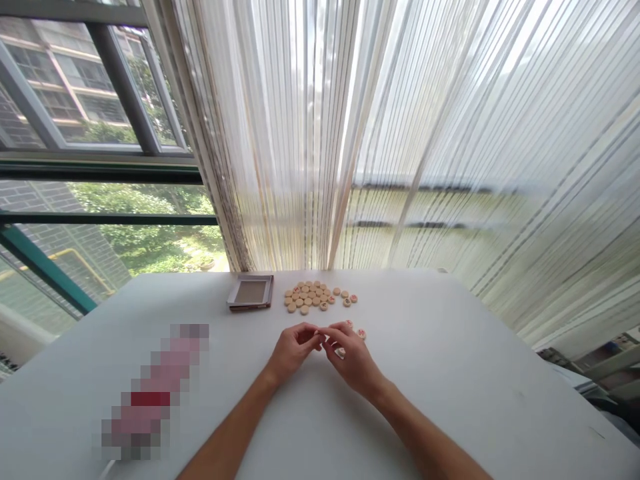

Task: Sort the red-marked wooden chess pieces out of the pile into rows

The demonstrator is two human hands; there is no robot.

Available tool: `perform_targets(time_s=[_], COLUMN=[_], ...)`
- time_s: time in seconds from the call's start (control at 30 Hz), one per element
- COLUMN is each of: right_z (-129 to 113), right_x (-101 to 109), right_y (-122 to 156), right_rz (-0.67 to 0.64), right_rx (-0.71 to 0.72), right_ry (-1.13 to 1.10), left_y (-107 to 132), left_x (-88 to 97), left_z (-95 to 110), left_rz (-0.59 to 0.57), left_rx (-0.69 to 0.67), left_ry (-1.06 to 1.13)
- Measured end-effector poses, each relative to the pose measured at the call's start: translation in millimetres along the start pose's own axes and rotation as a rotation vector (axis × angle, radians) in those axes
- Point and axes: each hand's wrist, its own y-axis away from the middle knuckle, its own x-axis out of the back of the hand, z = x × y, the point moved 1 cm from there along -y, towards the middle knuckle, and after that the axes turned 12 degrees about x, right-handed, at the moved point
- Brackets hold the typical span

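My left hand (294, 349) and my right hand (353, 360) meet at the middle of the white table (450, 373), fingertips touching. Both are curled in a pinch around small round wooden pieces; a piece shows under my right fingers. Two more loose pieces (361, 333) lie just beyond my right hand. Farther back sits a cluster of several tan round game pieces (313, 297), some with red marks. A shallow grey box (251, 293) rests to the left of the cluster.
A blurred-out pink and red object (153, 393) lies on the table's left side. Sheer striped curtains (400, 133) hang behind the table. A window with green railings (75, 200) is at the left.
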Motion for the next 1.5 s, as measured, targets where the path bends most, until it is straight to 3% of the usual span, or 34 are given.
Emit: perform_targets(time_s=[0.1, 0.3, 0.43, 0.67, 1.03, 1.5], right_z=[2.2, 17.1, 25.4, 23.2, 24.8, 9.1], right_x=[15.5, 59.6, 71.4, 67.5, 66.7, 42.5], right_y=[-5.5, -13.4, -12.3, -12.4, -12.0, -11.4], right_rz=[0.045, 0.276, 0.349, 0.325, 0.313, 0.086], right_rx=[-0.031, -0.174, -0.228, -0.219, -0.211, -0.144], right_ry=[0.092, 0.193, 0.226, 0.223, 0.229, 0.119], left_y=[-1.5, -7.2, -9.0, -9.5, -11.5, -3.1], left_x=[1.7, 4.9, 5.7, 6.8, 8.3, -1.8], left_z=[0.5, -5.8, -7.2, -10.6, -15.4, -6.5], left_rz=[0.06, 0.126, 0.158, 0.17, 0.084, 0.0], left_rx=[0.025, 0.071, 0.065, 0.076, 0.049, 0.011], left_ry=[-0.027, 0.039, 0.082, 0.121, 0.158, 0.09])
